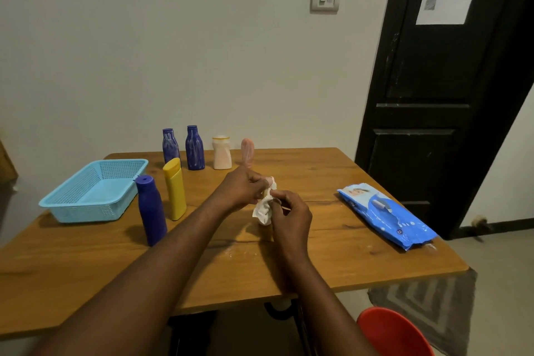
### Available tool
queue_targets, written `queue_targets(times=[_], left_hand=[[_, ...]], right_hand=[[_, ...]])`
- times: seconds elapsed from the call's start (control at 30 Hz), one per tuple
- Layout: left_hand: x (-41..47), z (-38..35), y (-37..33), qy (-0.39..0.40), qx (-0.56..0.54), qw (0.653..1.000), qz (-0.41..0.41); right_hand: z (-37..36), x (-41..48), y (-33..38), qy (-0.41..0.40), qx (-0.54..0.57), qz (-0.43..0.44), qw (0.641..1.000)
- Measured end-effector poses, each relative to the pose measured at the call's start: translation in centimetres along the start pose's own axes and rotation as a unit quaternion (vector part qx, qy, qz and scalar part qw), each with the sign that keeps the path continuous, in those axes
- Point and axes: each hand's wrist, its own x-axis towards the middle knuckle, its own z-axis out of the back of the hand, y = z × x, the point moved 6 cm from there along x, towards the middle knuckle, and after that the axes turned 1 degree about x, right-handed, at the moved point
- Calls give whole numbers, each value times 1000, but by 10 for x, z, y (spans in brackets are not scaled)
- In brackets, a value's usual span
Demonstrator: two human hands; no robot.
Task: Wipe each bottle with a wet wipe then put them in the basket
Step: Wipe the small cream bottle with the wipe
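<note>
Pinkish small bottle point(270, 181) at 12 o'clock is bundled in a white wet wipe point(262, 211) for scrubbing. Your left hand point(242, 191) grips it steady and your right hand point(291, 220) clutches the wipe.

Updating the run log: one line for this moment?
step: wiping | left hand: grips small bottle | right hand: holds wipe
</note>
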Motion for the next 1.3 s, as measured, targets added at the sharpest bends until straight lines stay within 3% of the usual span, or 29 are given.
queue_targets(times=[0.27,0.37,0.53,1.0,1.17,1.3], left_hand=[[-1,0,0,-4,6,1000,-3],[-2,-1,-2,-7,16,1000,1],[-2,0,-4,-5,22,1000,5],[-1,-1,1,-17,-6,1000,0],[-1,-1,2,-14,-2,1000,5],[-3,-1,0,-17,-2,1000,4]], right_hand=[[1,-4,-20,114,-154,-6,981],[1,-2,-21,118,-188,-4,975],[6,4,-16,95,-141,-36,985],[-37,-48,-4,160,40,-171,971],[-43,-19,-7,154,20,-182,971],[-31,4,-9,194,-10,-212,958]])
